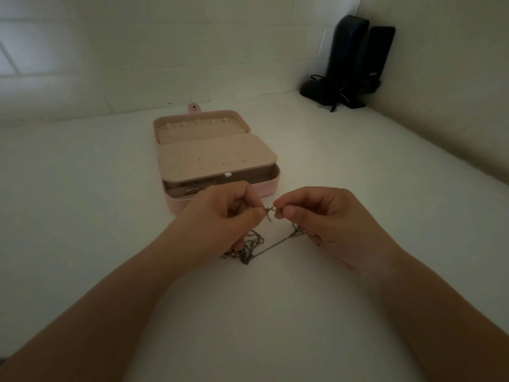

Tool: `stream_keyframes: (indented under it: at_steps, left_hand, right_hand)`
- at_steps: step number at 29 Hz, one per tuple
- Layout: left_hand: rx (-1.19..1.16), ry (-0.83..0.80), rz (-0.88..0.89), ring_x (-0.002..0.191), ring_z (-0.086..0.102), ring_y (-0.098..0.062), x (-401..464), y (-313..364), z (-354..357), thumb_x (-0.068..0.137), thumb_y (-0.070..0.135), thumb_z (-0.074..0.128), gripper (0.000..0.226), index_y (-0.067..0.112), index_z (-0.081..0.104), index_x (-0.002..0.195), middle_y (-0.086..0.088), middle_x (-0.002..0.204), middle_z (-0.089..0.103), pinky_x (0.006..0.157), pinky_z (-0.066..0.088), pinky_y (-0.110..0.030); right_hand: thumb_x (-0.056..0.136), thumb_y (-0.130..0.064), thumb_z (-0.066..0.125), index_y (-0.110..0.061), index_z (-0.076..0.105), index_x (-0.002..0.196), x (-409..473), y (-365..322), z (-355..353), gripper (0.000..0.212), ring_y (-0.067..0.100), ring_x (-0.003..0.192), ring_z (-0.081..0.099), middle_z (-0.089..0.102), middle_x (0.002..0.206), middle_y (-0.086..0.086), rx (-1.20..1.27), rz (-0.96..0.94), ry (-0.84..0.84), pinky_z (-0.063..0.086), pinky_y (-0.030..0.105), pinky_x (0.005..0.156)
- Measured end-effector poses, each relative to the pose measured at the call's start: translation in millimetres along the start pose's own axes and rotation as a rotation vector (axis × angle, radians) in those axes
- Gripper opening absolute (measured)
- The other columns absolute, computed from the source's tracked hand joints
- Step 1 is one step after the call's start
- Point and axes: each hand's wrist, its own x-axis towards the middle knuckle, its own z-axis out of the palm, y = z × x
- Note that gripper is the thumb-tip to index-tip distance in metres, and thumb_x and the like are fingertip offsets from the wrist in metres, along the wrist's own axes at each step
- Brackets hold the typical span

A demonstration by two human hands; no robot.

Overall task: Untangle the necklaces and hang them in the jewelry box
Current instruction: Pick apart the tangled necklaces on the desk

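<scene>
A tangle of silver necklace chains (249, 248) lies on the white table just below my hands. My left hand (220, 216) pinches one chain end by its clasp (268, 210). My right hand (322, 216) pinches the other end right beside it, and a thin chain runs from there down to the tangle. Just beyond my hands an open pink jewelry box (271, 186) lies flat. Its lid shows a row of small hooks (197, 123), with nothing seen hanging on them. A beige perforated panel (217, 157) covers most of the lower tray.
Two dark speakers (358, 59) with black cables stand in the far right corner against the wall. The white table (110, 202) stretches wide on both sides, with walls at the back and right.
</scene>
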Motion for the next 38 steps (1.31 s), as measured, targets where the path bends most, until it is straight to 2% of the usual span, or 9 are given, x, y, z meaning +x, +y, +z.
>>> stream_keyframes:
  at_steps: [4, 7, 10, 14, 17, 22, 29, 34, 38]
  left_hand:
    - [0.058, -0.046, 0.067, 0.036, 0.029, -0.005, -2, 2, 0, 0.084, 0.031, 0.056, 0.012, 0.027, 0.066, 0.078, 0.008, 0.040, 0.038, 0.039, 0.026, -0.011]
    - [0.109, -0.053, 0.054, 0.034, 0.025, -0.007, -2, 2, -1, 0.089, 0.024, 0.053, 0.017, 0.034, 0.067, 0.087, 0.008, 0.035, 0.033, 0.038, 0.023, -0.010]
    - [0.108, -0.102, 0.065, 0.034, 0.027, -0.007, -3, 4, -1, 0.088, 0.021, 0.055, 0.019, 0.037, 0.065, 0.093, 0.009, 0.033, 0.033, 0.040, 0.025, -0.010]
    - [0.039, -0.113, 0.077, 0.035, 0.030, -0.004, -4, 8, -1, 0.087, 0.038, 0.047, 0.019, 0.037, 0.066, 0.089, 0.011, 0.033, 0.040, 0.041, 0.031, -0.015]
    - [-0.011, -0.131, 0.073, 0.037, 0.025, -0.008, -4, 8, -2, 0.073, 0.053, 0.047, 0.032, 0.034, 0.068, 0.086, 0.008, 0.037, 0.035, 0.042, 0.026, -0.018]
    - [0.024, -0.098, 0.023, 0.038, 0.025, -0.010, -3, 4, -1, 0.083, 0.036, 0.058, 0.013, 0.030, 0.067, 0.077, 0.006, 0.039, 0.035, 0.040, 0.022, -0.015]
    - [-0.046, -0.025, -0.103, 0.033, 0.042, -0.010, 0, 4, -3, 0.091, 0.021, 0.048, 0.019, 0.020, 0.061, 0.077, 0.006, 0.049, 0.057, 0.034, 0.030, -0.013]
    - [-0.007, -0.042, -0.022, 0.047, 0.057, -0.007, -4, 9, -3, 0.074, 0.049, 0.055, 0.024, 0.028, 0.065, 0.082, 0.017, 0.069, 0.064, 0.039, 0.039, -0.017]
    - [0.002, -0.105, 0.038, 0.044, 0.055, 0.002, -7, 15, 0, 0.066, 0.049, 0.056, 0.026, 0.037, 0.063, 0.088, 0.024, 0.066, 0.064, 0.043, 0.041, -0.012]
  right_hand:
    - [0.084, -0.009, 0.062, -0.027, 0.075, 0.077, 2, 5, -2, 0.023, 0.009, 0.044, 0.031, 0.047, 0.052, 0.004, 0.054, -0.004, -0.006, 0.027, 0.017, 0.042]
    - [0.079, -0.014, 0.066, -0.024, 0.075, 0.078, 1, 3, -2, 0.014, 0.007, 0.043, 0.032, 0.049, 0.065, 0.015, 0.186, 0.000, -0.036, 0.027, 0.015, 0.040]
    - [0.069, -0.022, 0.065, -0.023, 0.075, 0.077, 0, 1, -4, 0.014, 0.006, 0.043, 0.032, 0.056, 0.061, 0.005, 0.258, 0.015, -0.041, 0.027, 0.015, 0.039]
    - [0.073, -0.018, 0.068, -0.027, 0.075, 0.076, 1, 2, -3, 0.012, 0.008, 0.044, 0.030, 0.052, 0.068, 0.014, 0.228, 0.001, -0.043, 0.024, 0.018, 0.041]
    - [0.072, -0.021, 0.070, -0.025, 0.075, 0.076, 1, 2, -3, 0.008, 0.008, 0.044, 0.029, 0.050, 0.064, 0.011, 0.241, -0.001, -0.040, 0.024, 0.017, 0.041]
    - [0.073, -0.019, 0.068, -0.022, 0.075, 0.077, 0, 2, -4, 0.008, 0.005, 0.044, 0.033, 0.061, 0.067, 0.000, 0.289, 0.009, -0.043, 0.028, 0.014, 0.040]
    - [0.074, -0.011, 0.059, -0.018, 0.074, 0.075, 2, 2, -8, 0.017, 0.003, 0.047, 0.036, 0.060, 0.072, 0.002, 0.454, 0.027, -0.019, 0.027, 0.012, 0.038]
    - [0.075, -0.012, 0.060, -0.017, 0.074, 0.078, 1, 0, -10, 0.015, 0.003, 0.047, 0.038, 0.066, 0.071, -0.002, 0.524, -0.002, -0.018, 0.024, 0.013, 0.038]
    - [0.075, -0.012, 0.059, -0.018, 0.074, 0.079, 1, 0, -8, 0.017, 0.003, 0.046, 0.037, 0.066, 0.070, -0.002, 0.494, 0.017, -0.012, 0.026, 0.012, 0.037]
